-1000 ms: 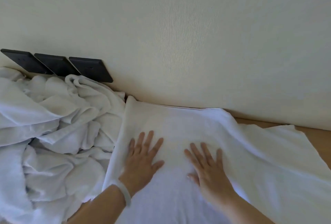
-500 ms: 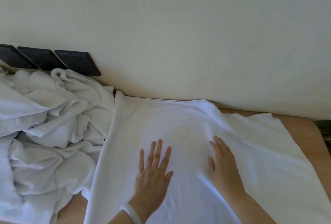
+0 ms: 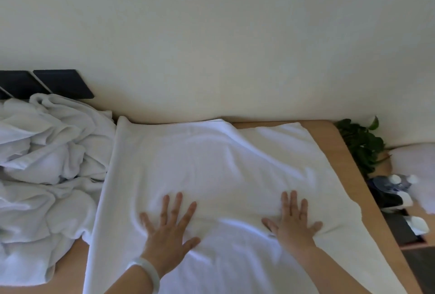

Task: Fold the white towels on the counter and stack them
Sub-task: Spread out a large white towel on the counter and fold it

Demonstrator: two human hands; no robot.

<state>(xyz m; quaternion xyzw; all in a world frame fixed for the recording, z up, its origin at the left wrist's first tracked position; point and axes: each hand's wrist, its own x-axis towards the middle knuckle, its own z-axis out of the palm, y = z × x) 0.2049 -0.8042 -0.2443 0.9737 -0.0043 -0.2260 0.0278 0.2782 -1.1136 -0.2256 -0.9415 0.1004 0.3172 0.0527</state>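
A large white towel [image 3: 211, 164] lies spread over the wooden counter [image 3: 341, 152], its far edge against the wall. My left hand [image 3: 168, 225] presses flat on it near the middle, fingers spread, with a pale bangle on the wrist. My right hand [image 3: 293, 220] also lies flat on the towel, further right, fingers straight. Soft wrinkles run across the cloth between and beyond the hands. A crumpled heap of white towels [image 3: 44, 164] sits at the left, touching the spread towel's left edge.
Dark wall plates [image 3: 54, 83] are mounted behind the heap. Past the counter's right edge are a green plant [image 3: 360, 145], bottles [image 3: 395, 185] and a dark box on a lower surface. The wall rises right behind the counter.
Both hands have slid apart over the towel, the right one well to the right, smoothing it. The view has shifted right, showing the counter's right edge and the plant.
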